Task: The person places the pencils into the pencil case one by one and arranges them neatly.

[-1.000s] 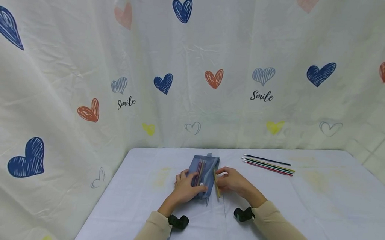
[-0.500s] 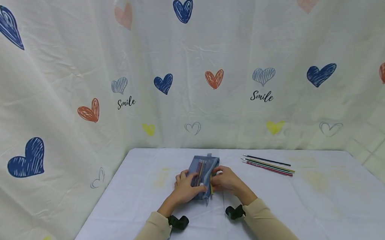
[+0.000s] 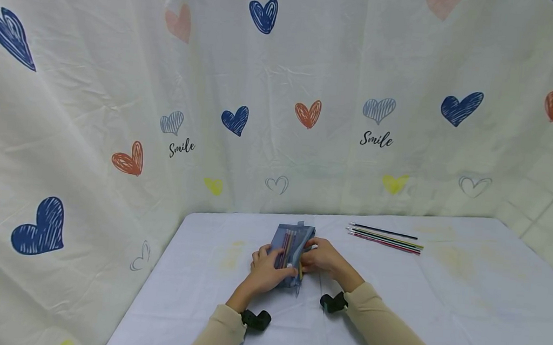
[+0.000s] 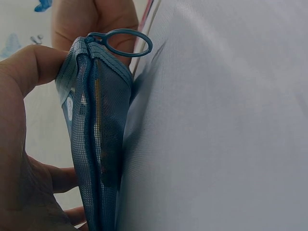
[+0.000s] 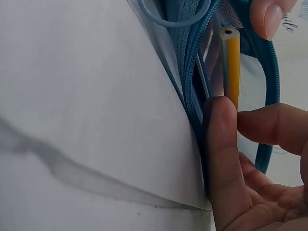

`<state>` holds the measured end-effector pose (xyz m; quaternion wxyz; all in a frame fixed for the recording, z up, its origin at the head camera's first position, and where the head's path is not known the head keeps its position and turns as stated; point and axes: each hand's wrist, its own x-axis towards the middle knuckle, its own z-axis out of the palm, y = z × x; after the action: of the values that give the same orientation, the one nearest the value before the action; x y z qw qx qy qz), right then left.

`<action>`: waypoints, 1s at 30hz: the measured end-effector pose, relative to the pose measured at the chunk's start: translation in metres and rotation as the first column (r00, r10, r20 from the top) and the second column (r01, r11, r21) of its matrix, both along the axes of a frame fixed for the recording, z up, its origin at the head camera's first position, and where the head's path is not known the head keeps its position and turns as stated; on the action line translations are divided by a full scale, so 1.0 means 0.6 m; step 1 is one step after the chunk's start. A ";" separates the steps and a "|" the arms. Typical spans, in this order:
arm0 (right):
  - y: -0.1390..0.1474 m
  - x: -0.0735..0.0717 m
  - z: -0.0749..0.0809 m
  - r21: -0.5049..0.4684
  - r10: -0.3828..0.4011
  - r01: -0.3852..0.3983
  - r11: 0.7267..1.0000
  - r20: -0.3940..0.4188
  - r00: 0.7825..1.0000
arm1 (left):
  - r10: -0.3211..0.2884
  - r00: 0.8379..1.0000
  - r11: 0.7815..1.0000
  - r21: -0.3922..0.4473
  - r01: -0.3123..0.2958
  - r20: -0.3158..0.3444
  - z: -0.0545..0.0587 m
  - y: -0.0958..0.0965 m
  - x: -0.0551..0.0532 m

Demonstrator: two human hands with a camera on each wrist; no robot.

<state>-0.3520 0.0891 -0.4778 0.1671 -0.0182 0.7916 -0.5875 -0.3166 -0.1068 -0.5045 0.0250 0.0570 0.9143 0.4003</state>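
Note:
A blue mesh zip pencil case [image 3: 279,235] lies on the table with several pencils visible inside. My left hand [image 3: 266,272] grips its left side, thumb across the near part. In the left wrist view the case's zipped edge [image 4: 91,144] runs below a ring-shaped zipper pull [image 4: 150,45]. My right hand [image 3: 325,258] is at the case's right-hand opening. Between thumb and fingers it pinches a yellow pencil [image 5: 233,67], which lies within the unzipped mouth in the right wrist view. The pencil's far part is hidden by the fingers.
Several loose pencils [image 3: 388,239] lie side by side on the table to the right of the case, a dark one slightly apart behind them. A white cloth [image 3: 441,315] covers the table. Behind it hangs a white curtain [image 3: 326,160] printed with hearts.
My right hand has moved left with the yellow pencil, from beside the pencil case into its opening. The left hand and the case have stayed in place.

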 end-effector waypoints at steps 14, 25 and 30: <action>-0.001 -0.006 -0.008 -0.060 -0.046 0.048 0.997 0.027 0.999 | -0.008 1.000 1.000 -0.011 0.008 0.003 0.002 0.001 0.004; 0.046 -0.010 0.000 -0.032 -0.001 -0.002 0.999 -0.084 0.996 | 0.000 1.000 1.000 -0.007 0.000 -0.016 0.003 0.003 0.003; 0.083 -0.018 0.006 0.016 -0.019 0.022 1.000 -0.162 0.987 | 0.004 1.000 1.000 -0.003 -0.004 -0.011 0.003 0.004 0.003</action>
<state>-0.3627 0.1392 -0.4740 0.0964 -0.0561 0.8079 -0.5786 -0.3146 -0.1046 -0.5030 0.0193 0.0572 0.9150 0.3988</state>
